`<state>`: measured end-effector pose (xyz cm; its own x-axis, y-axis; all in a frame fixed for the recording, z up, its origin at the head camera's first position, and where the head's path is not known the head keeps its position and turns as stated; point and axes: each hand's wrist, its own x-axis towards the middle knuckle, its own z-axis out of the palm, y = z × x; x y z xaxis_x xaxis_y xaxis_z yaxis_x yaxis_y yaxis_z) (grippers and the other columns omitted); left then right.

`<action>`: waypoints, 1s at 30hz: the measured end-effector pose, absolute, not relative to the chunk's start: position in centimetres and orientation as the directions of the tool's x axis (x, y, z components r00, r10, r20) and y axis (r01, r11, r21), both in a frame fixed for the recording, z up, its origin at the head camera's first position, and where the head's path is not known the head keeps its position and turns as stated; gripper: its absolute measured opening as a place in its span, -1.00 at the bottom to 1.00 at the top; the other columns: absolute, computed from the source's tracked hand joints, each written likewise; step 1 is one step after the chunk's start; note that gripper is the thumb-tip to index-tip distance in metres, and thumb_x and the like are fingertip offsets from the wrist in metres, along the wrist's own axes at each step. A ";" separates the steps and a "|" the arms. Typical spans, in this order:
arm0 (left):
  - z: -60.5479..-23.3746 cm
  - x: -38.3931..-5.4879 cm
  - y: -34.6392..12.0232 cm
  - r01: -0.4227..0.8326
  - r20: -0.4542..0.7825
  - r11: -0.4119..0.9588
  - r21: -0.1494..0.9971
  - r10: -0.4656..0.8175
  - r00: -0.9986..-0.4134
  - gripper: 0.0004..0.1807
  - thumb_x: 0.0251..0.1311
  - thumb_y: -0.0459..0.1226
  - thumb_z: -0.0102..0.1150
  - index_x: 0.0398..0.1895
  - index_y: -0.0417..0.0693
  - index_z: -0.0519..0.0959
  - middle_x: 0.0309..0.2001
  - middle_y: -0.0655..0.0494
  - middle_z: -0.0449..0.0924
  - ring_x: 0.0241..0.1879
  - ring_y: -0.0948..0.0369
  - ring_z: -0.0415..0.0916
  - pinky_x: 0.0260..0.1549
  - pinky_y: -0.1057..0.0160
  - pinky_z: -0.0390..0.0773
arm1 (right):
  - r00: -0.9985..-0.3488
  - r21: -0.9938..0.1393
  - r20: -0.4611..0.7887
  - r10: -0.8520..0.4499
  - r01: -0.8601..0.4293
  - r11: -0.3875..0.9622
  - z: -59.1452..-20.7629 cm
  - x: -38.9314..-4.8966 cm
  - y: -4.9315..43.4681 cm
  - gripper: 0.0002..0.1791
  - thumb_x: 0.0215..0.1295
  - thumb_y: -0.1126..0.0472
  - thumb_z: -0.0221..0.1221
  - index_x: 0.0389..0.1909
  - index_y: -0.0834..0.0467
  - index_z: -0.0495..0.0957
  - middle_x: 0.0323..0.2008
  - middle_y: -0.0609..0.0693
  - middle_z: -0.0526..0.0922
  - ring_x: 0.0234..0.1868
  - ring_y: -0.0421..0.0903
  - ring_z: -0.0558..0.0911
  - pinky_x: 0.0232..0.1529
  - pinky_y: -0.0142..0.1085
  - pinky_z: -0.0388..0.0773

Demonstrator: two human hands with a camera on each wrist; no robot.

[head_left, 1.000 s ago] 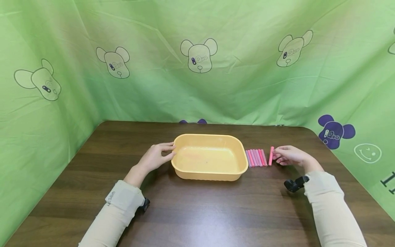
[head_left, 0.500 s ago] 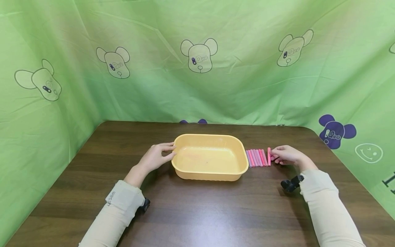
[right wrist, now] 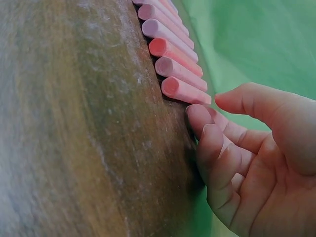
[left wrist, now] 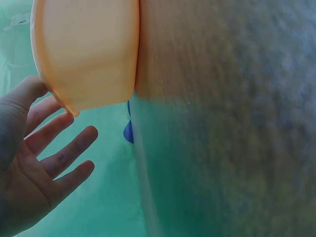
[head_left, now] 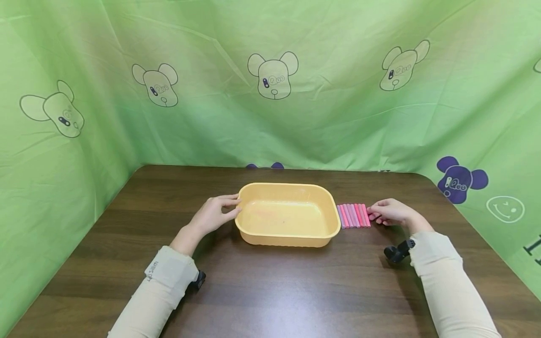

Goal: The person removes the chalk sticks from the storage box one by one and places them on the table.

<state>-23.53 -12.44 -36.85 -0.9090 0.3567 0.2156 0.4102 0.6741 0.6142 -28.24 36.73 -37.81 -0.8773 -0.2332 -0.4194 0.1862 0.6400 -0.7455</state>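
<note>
A yellow plastic basin [head_left: 287,241] sits mid-table. My left hand [head_left: 213,216] rests at its left end, thumb and fingertips touching the rim; in the left wrist view the other fingers of that hand [left wrist: 42,153] spread loosely beside the basin wall [left wrist: 91,54]. Against the basin's right side lies a row of pink and lilac chalk sticks [head_left: 352,216], side by side. The rightmost is a pink chalk stick [right wrist: 185,90]. Close by its far end is my right hand [right wrist: 261,158], fingers bent, thumb apart from them, with no stick visibly between them.
The brown wooden table [head_left: 270,291] runs back to a green printed curtain [head_left: 321,126], which also hangs on both sides. Black wrist cameras [head_left: 399,252] are strapped beneath the sleeves.
My right hand has brought the pink chalk stick leftward against the row's right end, and the grip on it has loosened. The left hand and basin have stayed put.
</note>
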 end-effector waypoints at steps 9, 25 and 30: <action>-36.9 -23.6 -12.5 0.412 0.217 0.677 0.610 0.357 -0.908 -0.61 0.20 -0.18 0.15 0.06 -0.16 0.57 0.20 -0.04 0.48 0.25 0.02 0.38 0.20 0.04 0.40 | -0.889 -0.750 -0.397 -0.228 0.171 0.639 -37.4 -28.2 36.9 -0.67 0.40 0.14 -0.08 -0.12 0.32 0.50 -0.48 -0.23 0.60 -0.50 -0.36 0.51 -0.48 -0.49 0.48; -36.8 -23.7 -12.5 0.432 0.225 0.672 0.601 0.377 -0.899 -0.59 0.20 -0.16 0.14 0.08 -0.16 0.56 0.20 -0.06 0.48 0.25 0.00 0.38 0.18 0.01 0.41 | -0.926 -0.794 -0.266 -0.269 0.052 0.606 -33.3 -27.5 34.1 -0.51 0.42 0.13 -0.09 0.07 0.53 0.30 -0.37 -0.16 0.59 -0.43 -0.33 0.55 -0.35 -0.43 0.58; -36.6 -23.9 -12.6 0.423 0.192 0.704 0.570 0.387 -0.902 -0.57 0.22 -0.12 0.13 0.12 -0.11 0.54 0.21 -0.03 0.47 0.26 0.04 0.37 0.22 0.03 0.38 | -0.934 -0.804 -0.217 -0.284 0.006 0.595 -32.1 -27.2 32.7 -0.57 0.41 0.09 -0.06 -0.01 0.43 0.38 -0.36 -0.14 0.59 -0.42 -0.31 0.56 -0.33 -0.41 0.59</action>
